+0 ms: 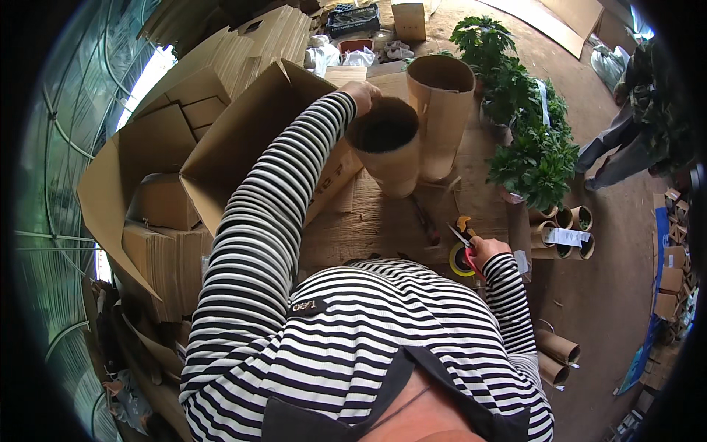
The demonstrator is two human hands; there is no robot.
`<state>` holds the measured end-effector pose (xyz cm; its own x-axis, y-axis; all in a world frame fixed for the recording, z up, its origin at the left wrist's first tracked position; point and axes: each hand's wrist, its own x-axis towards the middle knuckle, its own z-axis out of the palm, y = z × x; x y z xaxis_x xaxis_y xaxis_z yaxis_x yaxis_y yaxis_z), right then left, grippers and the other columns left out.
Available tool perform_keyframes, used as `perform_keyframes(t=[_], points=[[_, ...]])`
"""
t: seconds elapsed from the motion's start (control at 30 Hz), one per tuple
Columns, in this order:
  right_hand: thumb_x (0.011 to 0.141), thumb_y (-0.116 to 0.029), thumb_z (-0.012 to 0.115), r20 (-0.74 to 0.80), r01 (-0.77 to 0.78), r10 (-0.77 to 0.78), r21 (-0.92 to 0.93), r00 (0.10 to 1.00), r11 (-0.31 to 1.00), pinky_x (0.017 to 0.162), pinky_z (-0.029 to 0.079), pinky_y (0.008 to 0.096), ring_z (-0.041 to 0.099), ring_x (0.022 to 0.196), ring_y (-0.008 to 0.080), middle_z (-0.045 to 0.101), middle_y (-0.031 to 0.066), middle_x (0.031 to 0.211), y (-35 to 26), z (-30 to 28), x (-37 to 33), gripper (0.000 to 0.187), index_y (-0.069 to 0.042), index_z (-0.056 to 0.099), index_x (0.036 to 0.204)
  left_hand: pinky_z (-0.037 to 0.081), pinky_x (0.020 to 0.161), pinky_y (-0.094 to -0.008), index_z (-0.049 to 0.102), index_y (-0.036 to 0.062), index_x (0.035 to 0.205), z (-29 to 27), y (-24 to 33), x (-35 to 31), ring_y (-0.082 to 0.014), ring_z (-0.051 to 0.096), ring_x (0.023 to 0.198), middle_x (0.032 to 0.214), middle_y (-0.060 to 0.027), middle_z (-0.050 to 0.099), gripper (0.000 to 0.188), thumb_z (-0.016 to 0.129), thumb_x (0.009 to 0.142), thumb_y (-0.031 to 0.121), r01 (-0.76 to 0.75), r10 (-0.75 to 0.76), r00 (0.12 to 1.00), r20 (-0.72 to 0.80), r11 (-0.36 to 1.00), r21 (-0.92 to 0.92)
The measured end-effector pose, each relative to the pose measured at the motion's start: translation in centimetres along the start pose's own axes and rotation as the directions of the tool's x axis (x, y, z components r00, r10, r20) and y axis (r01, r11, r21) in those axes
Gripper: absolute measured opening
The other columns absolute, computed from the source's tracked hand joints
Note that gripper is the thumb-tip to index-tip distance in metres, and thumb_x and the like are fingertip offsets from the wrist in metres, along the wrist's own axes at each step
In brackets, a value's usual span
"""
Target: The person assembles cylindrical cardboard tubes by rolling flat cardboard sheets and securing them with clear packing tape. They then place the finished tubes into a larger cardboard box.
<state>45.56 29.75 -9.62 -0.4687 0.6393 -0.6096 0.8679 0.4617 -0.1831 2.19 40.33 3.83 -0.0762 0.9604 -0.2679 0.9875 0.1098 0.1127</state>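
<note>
My left hand (360,97) reaches forward, its fingers closed on the far left rim of a wide brown cardboard tube (388,163) that stands on the wooden table with a dark inside. A taller cardboard tube (442,118) is upright just right of it. Near the table's front edge my right hand (490,253) is closed around red-handled scissors (471,258), their blades pointing forward and left. Next to the scissors lie a yellow tape roll (455,259) and a small yellow-and-black tool (463,222). A slim dark tool (426,223) rests on the wood left of them.
An open cardboard box (247,132) and stacked flat cartons (272,37) crowd the left. Leafy green plants (534,158) line the right side. Several bundled cardboard tubes (563,232) sit below them, with more tubes (557,346) nearer me. Another person (626,136) stands at far right.
</note>
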Motion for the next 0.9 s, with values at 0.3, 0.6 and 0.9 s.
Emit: perform_keyframes(t=[0.3, 0.6, 0.9], points=[[0.085, -0.035, 0.069, -0.188, 0.123, -0.108, 0.068, 0.976, 0.990, 0.074, 0.055, 0.0470, 0.071, 0.083, 0.0355, 0.073, 0.0141, 0.086, 0.8, -0.3, 0.3, 0.025, -0.017, 0.065, 0.103, 0.051, 0.096, -0.0399, 0.066, 0.0151, 0.122, 1.6, 0.7, -0.7, -0.0332, 0.067, 0.108, 0.115, -0.0153, 0.070, 0.030, 0.063, 0.092, 0.016, -0.088, 0.058, 0.972, -0.230, 0.989, -0.121], [0.089, -0.035, 0.063, -0.125, 0.114, -0.107, 0.051, 0.986, 0.992, 0.078, 0.055, 0.0473, 0.070, 0.086, 0.0364, 0.072, 0.0158, 0.088, 0.4, -0.7, 2.0, 0.024, -0.015, 0.065, 0.103, 0.053, 0.093, -0.0380, 0.068, 0.0101, 0.109, 3.1, -0.2, 0.6, -0.0318, 0.067, 0.104, 0.107, -0.0131, 0.071, 0.019, 0.059, 0.092, 0.012, -0.340, 0.340, 0.903, -0.264, 0.939, 0.049], [0.089, -0.035, 0.062, -0.030, 0.034, -0.031, 0.104, 0.999, 0.994, 0.080, 0.055, 0.0464, 0.070, 0.088, 0.0354, 0.073, 0.0145, 0.092, 0.9, -1.7, 1.5, 0.024, -0.015, 0.065, 0.104, 0.053, 0.092, -0.0324, 0.071, 0.0084, 0.104, 2.6, -1.3, 1.6, -0.0253, 0.069, 0.099, 0.103, -0.0104, 0.073, 0.018, 0.064, 0.094, 0.022, -0.403, 0.378, 0.869, -0.321, 0.915, -0.015]])
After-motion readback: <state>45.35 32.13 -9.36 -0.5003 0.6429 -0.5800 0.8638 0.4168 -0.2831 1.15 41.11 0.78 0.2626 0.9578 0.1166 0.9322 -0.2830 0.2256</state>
